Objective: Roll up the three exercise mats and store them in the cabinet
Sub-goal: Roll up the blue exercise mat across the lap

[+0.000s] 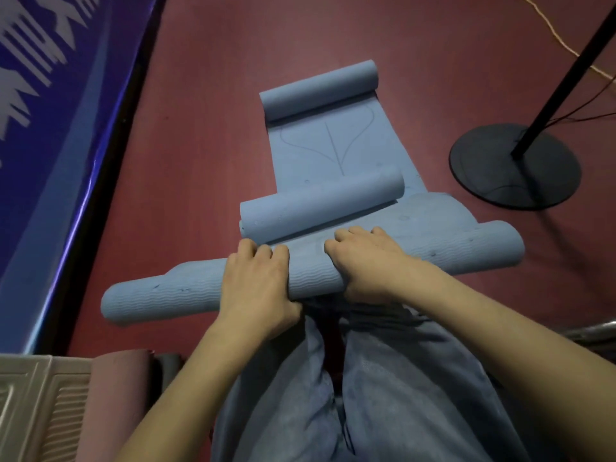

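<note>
A light blue exercise mat roll (160, 295) lies across the red floor just in front of my knees, with a short flat stretch of it beyond. My left hand (260, 288) and my right hand (363, 261) both press down on top of this roll, fingers curled over its far side. Right behind it rests a second blue roll (320, 205). Farther back a third blue roll (320, 90) sits at the far end of a flat blue mat section (336, 145) marked with curved lines.
A black round stand base (513, 165) with a slanted pole stands at the right, cables behind it. A blue banner wall (50, 145) runs along the left. A pale slatted panel (33, 401) and a pinkish roll (116, 388) are at the bottom left.
</note>
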Demonstrator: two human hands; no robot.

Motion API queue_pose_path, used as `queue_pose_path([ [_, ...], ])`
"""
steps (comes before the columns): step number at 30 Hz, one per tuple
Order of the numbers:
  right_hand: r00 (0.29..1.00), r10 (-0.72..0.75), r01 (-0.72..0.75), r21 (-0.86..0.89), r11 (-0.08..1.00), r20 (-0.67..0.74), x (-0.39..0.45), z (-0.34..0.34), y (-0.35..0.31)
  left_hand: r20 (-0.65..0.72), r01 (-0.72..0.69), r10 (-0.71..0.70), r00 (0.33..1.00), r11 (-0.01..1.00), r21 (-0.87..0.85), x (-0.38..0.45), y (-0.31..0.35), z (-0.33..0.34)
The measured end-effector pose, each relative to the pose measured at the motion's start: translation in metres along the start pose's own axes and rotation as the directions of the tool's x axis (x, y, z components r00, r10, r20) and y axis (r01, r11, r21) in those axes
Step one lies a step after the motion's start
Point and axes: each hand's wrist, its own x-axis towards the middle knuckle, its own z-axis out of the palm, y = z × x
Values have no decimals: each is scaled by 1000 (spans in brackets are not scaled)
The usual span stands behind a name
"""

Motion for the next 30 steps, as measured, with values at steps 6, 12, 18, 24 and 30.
queue_pose_path([
  [6, 975, -11, -17, 123, 992, 224, 14, -21, 11, -225, -24, 24, 974, 1000, 4, -19, 18, 12],
  [12, 927, -29, -41, 179, 983, 375, 24, -34, 16, -283, -23, -27, 959, 985, -172, -27, 17, 16],
  [18, 953, 15, -70, 170, 983, 303, 28, -22, 15, -289, 11, -35, 957, 996, -86, -11, 14, 24],
  [24, 999, 24, -19, 158, 987, -31, 17, -9, 16, -309, -66, 49, 950, 997, -46, 5, 8, 20],
  [30, 983, 85, -96, -60, 994, -163, 11, -11, -14, -269, -98, 70, 961, 991, -95, 15, -3, 16],
])
